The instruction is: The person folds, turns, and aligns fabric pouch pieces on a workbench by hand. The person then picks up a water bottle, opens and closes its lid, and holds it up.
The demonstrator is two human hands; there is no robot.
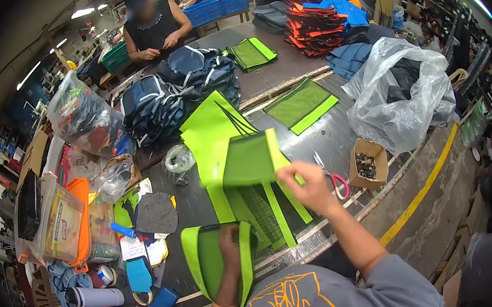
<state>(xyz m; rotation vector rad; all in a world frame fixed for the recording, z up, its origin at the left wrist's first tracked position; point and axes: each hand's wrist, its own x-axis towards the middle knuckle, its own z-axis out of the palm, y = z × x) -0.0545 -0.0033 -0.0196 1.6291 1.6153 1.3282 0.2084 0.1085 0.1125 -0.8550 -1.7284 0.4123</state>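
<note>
My right hand (303, 182) is closed on the side edge of a lime-green panel with dark mesh (249, 159), raised over the table and slightly blurred. Beneath it lie more lime-green mesh pieces and strips (258, 215), partly covered. Close to my body, my left hand (230, 248) is curled over a second green-edged mesh panel (194, 258); its fingertips are hard to make out. Plain lime-green fabric (202, 131) spreads behind the raised panel. Just right of my right hand are scissors with pink handles (339, 184).
An open cardboard box of small dark parts (368, 164) and a clear plastic bag (399, 95) stand at right. Flat mesh panels (302, 104) lie farther back. Dark blue bundles (154, 106) are stacked at left, near a bottle (96, 297). Another person (154, 25) works across the table.
</note>
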